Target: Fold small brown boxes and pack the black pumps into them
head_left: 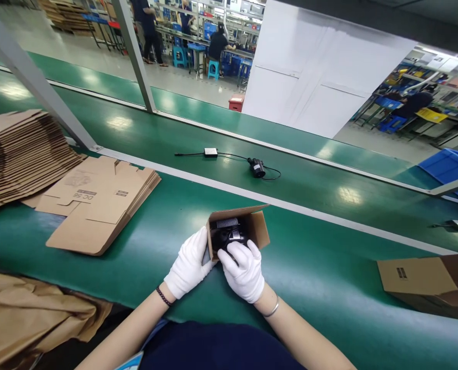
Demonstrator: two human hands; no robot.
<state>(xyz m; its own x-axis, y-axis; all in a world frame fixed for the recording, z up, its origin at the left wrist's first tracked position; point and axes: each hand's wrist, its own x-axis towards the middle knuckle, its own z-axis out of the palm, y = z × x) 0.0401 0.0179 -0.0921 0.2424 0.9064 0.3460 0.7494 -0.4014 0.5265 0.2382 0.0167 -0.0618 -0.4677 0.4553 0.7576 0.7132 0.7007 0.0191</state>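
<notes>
A small open cardboard box (256, 226) lies on the green bench in front of me, its mouth facing me. Inside it sits a black device (226, 234). My left hand (188, 264), in a white glove, grips the box's left side. My right hand (243, 270), also gloved, has its fingers curled on the black device at the box's opening.
Flat folded cartons (98, 203) lie in stacks at the left. Brown paper (29, 313) sits at the near left. A larger box (433, 282) stands at the right. On the conveyor belt (329, 185) lies a black pump with cable and adapter (256, 167). People work at far benches.
</notes>
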